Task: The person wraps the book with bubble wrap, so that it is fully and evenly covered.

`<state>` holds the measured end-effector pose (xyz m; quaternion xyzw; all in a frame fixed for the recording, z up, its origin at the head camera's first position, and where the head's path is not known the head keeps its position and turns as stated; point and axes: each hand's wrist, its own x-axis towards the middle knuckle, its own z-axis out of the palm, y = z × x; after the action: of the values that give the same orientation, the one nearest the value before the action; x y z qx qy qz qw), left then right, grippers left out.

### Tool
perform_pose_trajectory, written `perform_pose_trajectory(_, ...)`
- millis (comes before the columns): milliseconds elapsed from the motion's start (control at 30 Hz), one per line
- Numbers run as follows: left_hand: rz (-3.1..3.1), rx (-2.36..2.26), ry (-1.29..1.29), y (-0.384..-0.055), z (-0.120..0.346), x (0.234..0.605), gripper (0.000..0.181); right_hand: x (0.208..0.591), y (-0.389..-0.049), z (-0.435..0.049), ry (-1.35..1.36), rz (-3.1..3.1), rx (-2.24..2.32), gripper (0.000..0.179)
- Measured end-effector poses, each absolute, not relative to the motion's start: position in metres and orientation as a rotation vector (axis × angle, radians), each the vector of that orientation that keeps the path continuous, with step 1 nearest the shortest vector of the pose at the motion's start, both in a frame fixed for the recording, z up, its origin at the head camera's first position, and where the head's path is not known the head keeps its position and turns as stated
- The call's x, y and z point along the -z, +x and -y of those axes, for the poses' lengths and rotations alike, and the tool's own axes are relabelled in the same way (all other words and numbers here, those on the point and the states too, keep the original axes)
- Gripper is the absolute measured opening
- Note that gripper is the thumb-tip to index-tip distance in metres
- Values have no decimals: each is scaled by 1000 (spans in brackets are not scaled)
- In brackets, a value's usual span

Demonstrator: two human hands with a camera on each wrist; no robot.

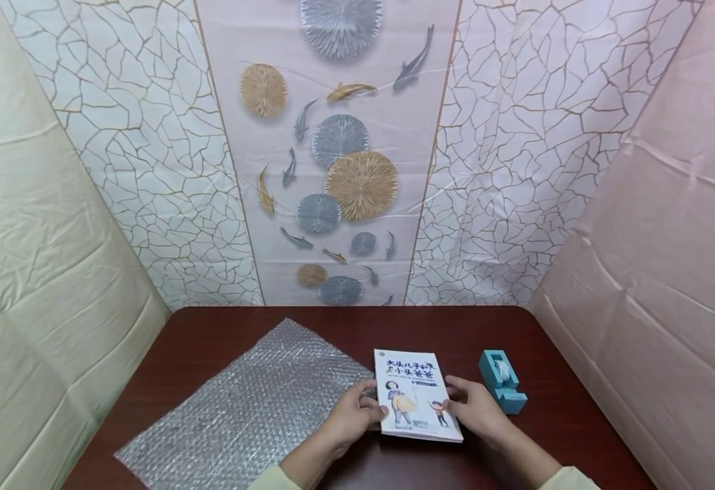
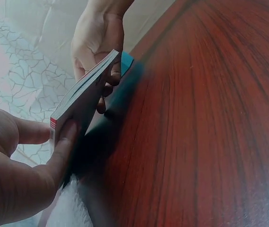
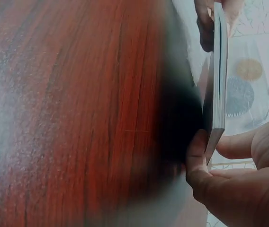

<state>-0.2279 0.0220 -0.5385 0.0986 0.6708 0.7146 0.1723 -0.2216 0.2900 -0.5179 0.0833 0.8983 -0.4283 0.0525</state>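
Note:
A white book point(image 1: 415, 395) with a drawn cover is held above the table between both hands, its cover facing up. The left hand point(image 1: 353, 414) pinches its left edge, thumb on top and fingers underneath. On the opposite edge, the right hand point(image 1: 477, 407) grips the book the same way. Both wrist views show a gap between the book point(image 2: 85, 87) and the tabletop. A sheet of bubble wrap point(image 1: 253, 408) lies flat at the left, its right part close to the left hand. Just right of the right hand stands a teal tape dispenser point(image 1: 502, 381) with a roll of clear tape.
The dark red-brown wooden table point(image 1: 455, 327) has a rounded far edge. Behind it hangs a patterned cloth point(image 1: 339, 258) with fish and round shapes. Pale fabric walls point(image 1: 45, 272) close in the left and right sides.

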Motion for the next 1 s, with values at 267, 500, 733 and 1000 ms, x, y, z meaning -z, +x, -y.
perform_pose_trajectory(267,-1952,-1988,326,-233,-22,541,74,515,-221,-288,261,-2666,1349,67)
perform_pose_trajectory(500,-1953,-1941,325,-236,-16,542,85,514,-221,-286,277,-2646,1434,75)
perform_pose_trajectory(733,-2014,-1886,358,-238,-5,537,85,508,-218,-281,276,-2627,1512,73)
perform_pose_trajectory(1000,-1972,-1897,298,-237,12,531,87,502,-213,-270,236,-2601,1581,70)
